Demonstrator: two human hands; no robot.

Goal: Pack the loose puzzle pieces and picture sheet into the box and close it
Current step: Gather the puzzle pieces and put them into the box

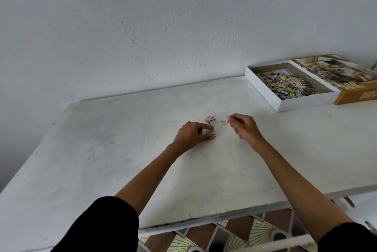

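Observation:
On the white table my left hand pinches a greenish puzzle piece between thumb and forefinger. A pink puzzle piece lies just beyond its fingertips. My right hand pinches a small pale piece at its fingertips, a short gap right of the left hand. The open white box stands at the far right with several pastel pieces heaped inside and a corner of a picture sheet under them. Its picture lid lies beside it.
A plain white wall rises right behind the table. The table's front edge runs across the lower frame, with a patterned floor and a white rail below it. The box and lid sit close to the table's right end.

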